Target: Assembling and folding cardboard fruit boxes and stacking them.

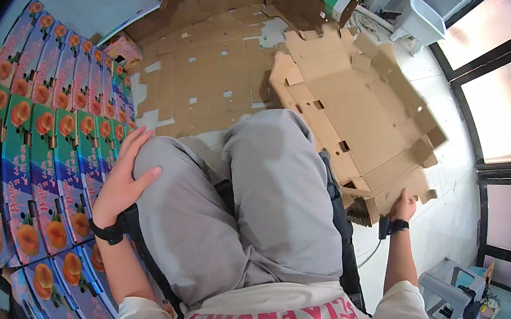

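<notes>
A large unfolded cardboard box blank lies tilted to the right of my knees, plain brown side up, with notched flaps and slots along its edges. My right hand grips its near right corner, the thumb on top and the other fingers hidden beneath. Corrugated edges of more cardboard show under that corner. Resting on my left knee is my left hand, its fingers stretched out and thumb apart, holding nothing. Both wrists wear black straps.
Rows of printed fruit cartons stand packed along the left. Flattened cardboard covers the floor ahead, with a raised cardboard wall behind. A white basin stands at the far right, a grey plastic stool at the near right. Windows line the right side.
</notes>
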Tool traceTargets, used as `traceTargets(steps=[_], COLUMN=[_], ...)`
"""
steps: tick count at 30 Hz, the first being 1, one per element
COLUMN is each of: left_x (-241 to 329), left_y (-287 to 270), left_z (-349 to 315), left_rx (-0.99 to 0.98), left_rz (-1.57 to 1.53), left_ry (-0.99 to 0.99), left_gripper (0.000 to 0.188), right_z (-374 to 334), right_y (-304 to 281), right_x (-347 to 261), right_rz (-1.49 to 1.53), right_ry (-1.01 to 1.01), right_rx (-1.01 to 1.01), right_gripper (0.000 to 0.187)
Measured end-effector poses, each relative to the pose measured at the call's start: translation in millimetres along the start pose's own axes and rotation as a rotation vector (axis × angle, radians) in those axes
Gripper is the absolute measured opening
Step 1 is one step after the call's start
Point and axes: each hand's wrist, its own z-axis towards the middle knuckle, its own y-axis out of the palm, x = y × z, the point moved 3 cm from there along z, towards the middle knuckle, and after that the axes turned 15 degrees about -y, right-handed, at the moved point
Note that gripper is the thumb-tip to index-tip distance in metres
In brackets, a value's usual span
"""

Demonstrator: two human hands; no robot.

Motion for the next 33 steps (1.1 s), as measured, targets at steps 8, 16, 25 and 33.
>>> traceTargets(steps=[8,16,25,33], left_x=[14.7,11.1,2.3,2.4], left_y=[4.0,4.9,6.2,3.5], left_z=[0.6,3.2,5.6,3.8], left_rx=[0.041,0.029,-0.013,0.0], left_rz=[0.026,0.006,-0.13,-0.126], left_ry=[-0.028,-0.01,-0.007,-0.012], left_gripper=[0.065,0.063,0.061,0.059], right_z=[-54.7,-50.1,-31.9,-40.2], right_y=[-1.9,11.9,-14.3,-0.4], right_x=[73.4,-5.4,20.7,-38.8], right_rz=[-0.029,-0.183,-0.284,-0.464], right_ry=[0.18,-0.257,-0.153,-0.347], right_rx=[0.087,0.103,0.171,0.054], right_gripper=[0.032,0.026,0.036,0.038])
